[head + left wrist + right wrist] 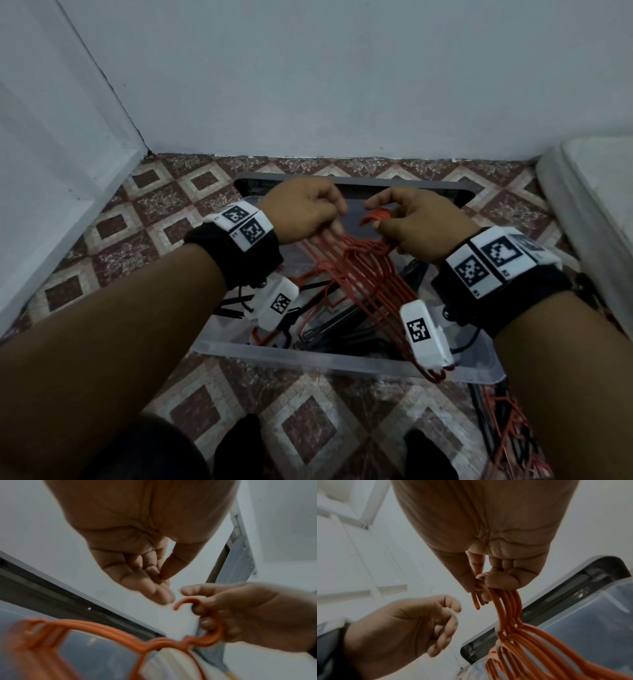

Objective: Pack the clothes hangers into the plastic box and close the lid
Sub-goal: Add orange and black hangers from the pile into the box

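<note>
My right hand grips the hooks of a bundle of several red hangers above the clear plastic box. The bundle slants down toward the box's near right corner. In the right wrist view the fingers are curled round the hooks of the red hangers. My left hand hovers just left of the hooks, fingers loosely bent and empty; the left wrist view shows the left hand holding nothing. Black hangers and more red ones lie inside the box. The grey lid lies behind the box.
The box stands on a patterned tile floor near a white wall. A loose pile of red and black hangers lies on the floor at the lower right. A white padded object stands at the right, and a white panel runs along the left.
</note>
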Demonstrator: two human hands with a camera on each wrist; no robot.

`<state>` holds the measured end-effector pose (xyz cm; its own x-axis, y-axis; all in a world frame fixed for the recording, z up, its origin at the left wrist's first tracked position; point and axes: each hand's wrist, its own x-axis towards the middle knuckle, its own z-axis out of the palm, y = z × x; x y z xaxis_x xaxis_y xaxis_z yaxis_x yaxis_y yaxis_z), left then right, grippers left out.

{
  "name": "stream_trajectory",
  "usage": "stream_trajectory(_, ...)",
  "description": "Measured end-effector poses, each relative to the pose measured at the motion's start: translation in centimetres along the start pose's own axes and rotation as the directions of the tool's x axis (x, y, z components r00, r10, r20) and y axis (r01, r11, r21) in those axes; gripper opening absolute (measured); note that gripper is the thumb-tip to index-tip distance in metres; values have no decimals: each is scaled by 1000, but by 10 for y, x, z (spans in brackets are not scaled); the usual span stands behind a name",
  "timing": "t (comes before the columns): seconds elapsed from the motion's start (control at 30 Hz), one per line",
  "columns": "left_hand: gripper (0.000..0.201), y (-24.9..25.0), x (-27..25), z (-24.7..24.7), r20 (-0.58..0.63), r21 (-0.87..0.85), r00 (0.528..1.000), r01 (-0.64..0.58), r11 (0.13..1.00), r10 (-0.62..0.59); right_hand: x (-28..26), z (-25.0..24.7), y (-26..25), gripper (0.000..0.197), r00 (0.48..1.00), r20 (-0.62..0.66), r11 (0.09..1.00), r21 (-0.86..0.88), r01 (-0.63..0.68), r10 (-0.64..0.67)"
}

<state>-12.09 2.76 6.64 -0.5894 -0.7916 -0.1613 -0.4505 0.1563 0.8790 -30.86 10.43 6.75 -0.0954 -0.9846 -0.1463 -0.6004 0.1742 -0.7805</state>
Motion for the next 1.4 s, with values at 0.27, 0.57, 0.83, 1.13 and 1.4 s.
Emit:
stream_trajectory(0.27, 26, -121, 84, -13, -25, 758, 909, 289, 585, -417, -1, -19, 22, 21, 998, -6, 997, 62, -55, 55)
stream_trajectory(0.57, 57, -199, 150, 69, 45, 922, 874, 150, 356, -485, 2, -39, 47, 19, 998, -23, 991, 119, -55, 58)
stream_trajectory(0.83, 38, -201, 166, 99, 88, 824, 887, 191, 534, -453, 2, -49, 55, 19, 994, -66, 992, 103, -76, 83)
stream_trajectory(1.13, 20, -102, 111, 73, -145, 693, 985, 165, 702, -89, 1, -51, 53, 25, 977, -169, 989, 93, -116, 130)
stream_trajectory(1.4, 26, -1, 27, -2, -93, 763, 992, 123, 635, -81, -10, -46, 31, 20, 965, -249, 996, 4, -90, 88)
